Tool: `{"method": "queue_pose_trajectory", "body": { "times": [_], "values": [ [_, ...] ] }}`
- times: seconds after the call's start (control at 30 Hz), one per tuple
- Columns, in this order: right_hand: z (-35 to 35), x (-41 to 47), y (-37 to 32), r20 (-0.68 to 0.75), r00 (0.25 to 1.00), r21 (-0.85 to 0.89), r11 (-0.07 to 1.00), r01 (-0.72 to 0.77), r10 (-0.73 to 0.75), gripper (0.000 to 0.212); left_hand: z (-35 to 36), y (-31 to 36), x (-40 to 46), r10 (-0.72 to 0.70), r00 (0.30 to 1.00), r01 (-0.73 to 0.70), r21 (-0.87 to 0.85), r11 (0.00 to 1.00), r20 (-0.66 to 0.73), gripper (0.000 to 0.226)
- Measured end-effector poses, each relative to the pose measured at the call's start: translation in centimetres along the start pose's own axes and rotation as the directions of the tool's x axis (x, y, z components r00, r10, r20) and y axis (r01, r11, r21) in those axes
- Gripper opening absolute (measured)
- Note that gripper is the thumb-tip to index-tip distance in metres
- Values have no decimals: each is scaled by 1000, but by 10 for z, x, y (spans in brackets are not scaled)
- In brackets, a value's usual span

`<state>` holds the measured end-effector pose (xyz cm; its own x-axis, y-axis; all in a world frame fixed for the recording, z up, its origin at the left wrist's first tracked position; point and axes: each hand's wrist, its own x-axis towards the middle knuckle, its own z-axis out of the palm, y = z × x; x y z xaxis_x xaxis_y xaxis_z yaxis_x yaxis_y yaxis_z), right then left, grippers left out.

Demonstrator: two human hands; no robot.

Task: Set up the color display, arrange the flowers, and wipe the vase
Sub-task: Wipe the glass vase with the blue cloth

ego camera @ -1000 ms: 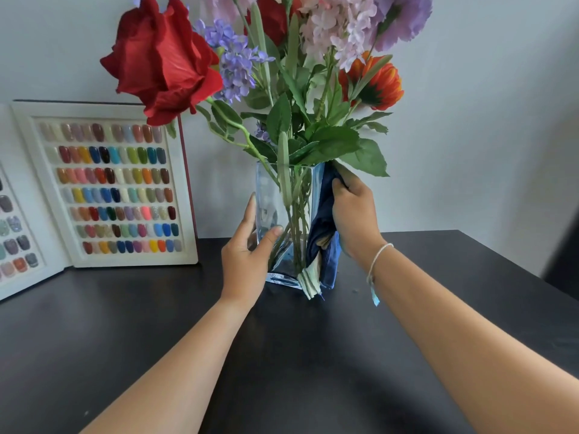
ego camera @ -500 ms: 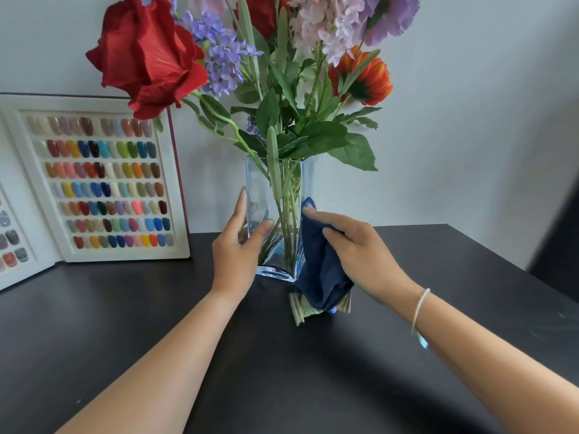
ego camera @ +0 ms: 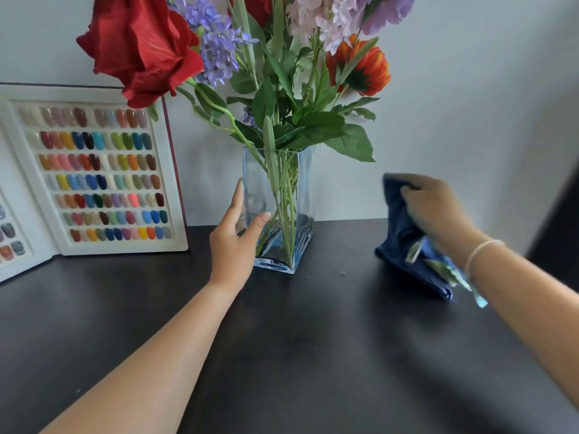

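Observation:
A clear square glass vase [ego camera: 300, 195] stands on the dark table [ego camera: 297, 355], filled with flowers [ego camera: 282, 57]: a big red rose, purple and pink sprays, an orange bloom, green leaves. My left hand [ego camera: 235, 236] grips the vase's left side, thumb on the front face. My right hand [ego camera: 435, 208] is well to the right of the vase, apart from it, clutching a dark blue cloth [ego camera: 404, 239] that hangs down to the table. The open nail-color display [ego camera: 97, 170] stands upright at the left against the wall.
A white wall [ego camera: 470, 104] runs behind the table. The display's second panel [ego camera: 12, 233] angles out at the far left edge. A dark shape [ego camera: 560, 227] sits at the far right beyond the table.
My right hand pulled the blue cloth off the vase's right side and swung it away to the right. My left hand stayed on the vase.

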<state>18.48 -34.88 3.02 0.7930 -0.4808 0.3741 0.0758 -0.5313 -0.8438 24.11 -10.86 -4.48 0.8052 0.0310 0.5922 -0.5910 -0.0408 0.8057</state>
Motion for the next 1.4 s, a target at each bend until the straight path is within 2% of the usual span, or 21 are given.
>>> {"method": "queue_pose_trajectory", "body": {
  "times": [0.1,0.23,0.57,0.83,0.97,1.07,1.13,1.17,1.2,1.27,1.4],
  "values": [
    [50,-5,3,169,986,-69,998,2,9,39,0,-1,1,-8,1000,8,0,1000,4,61],
    [102,-22,15,373,926,-131,991,-10,59,43,-1,-5,3,-19,1000,19,6,1000,1,64],
    [92,-52,9,451,889,-104,994,-36,79,42,0,-5,2,-16,1000,16,27,1000,-13,63],
    [79,-76,1,554,830,-103,995,0,57,36,-3,-2,2,-26,1000,26,33,999,0,63],
    [66,-75,4,634,772,-84,996,18,40,34,-3,-1,1,-34,999,33,37,999,14,64],
    [51,-72,7,686,727,-2,999,-35,27,35,-2,-1,-1,-33,999,31,77,997,18,66],
    [38,-69,9,695,718,158,967,-200,35,35,2,1,-4,-43,999,41,99,994,15,73],
    [30,-67,9,685,726,255,916,-311,56,35,4,3,-5,-50,999,48,116,992,14,81],
    [21,-64,9,664,743,334,854,-398,87,34,7,5,-7,-57,998,55,136,989,10,90],
    [2,-53,14,600,783,418,772,-479,161,32,15,8,-10,-58,998,59,197,979,-9,103],
    [-31,-34,19,394,877,570,676,-467,274,32,24,12,-9,-3,997,32,386,922,-74,110]
  ]
}}
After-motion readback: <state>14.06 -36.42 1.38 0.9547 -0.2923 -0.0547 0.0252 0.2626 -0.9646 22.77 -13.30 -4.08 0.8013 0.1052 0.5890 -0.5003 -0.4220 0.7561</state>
